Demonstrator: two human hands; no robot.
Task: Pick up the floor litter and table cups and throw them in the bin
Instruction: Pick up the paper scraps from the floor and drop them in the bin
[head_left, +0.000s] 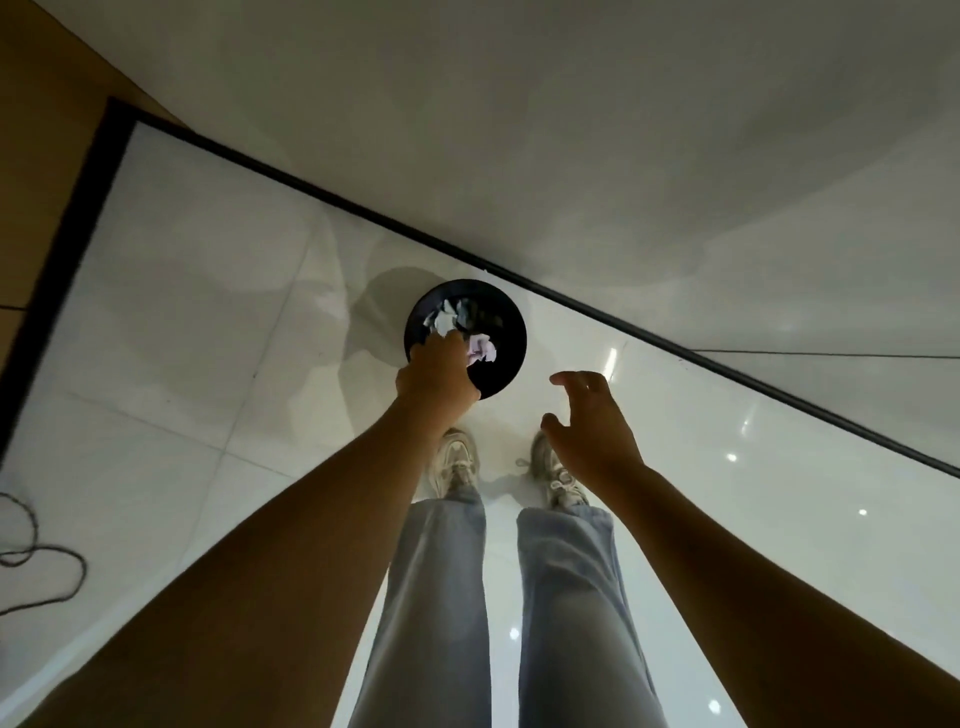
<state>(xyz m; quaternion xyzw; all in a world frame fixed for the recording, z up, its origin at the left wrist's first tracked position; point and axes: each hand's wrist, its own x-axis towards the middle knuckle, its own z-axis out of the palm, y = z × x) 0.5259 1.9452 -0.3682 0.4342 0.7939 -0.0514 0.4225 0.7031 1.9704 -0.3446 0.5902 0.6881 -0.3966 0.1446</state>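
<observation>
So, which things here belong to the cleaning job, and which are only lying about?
Belong to the job:
- black bin
- crumpled paper inside it
- left hand over the bin
- right hand, holding nothing

Only lying about:
- grey cord on the floor

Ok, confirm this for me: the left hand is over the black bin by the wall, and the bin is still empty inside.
Not quite. The head view shows the left hand over the black bin by the wall, but the bin is not empty: crumpled paper already lies inside it.
</observation>
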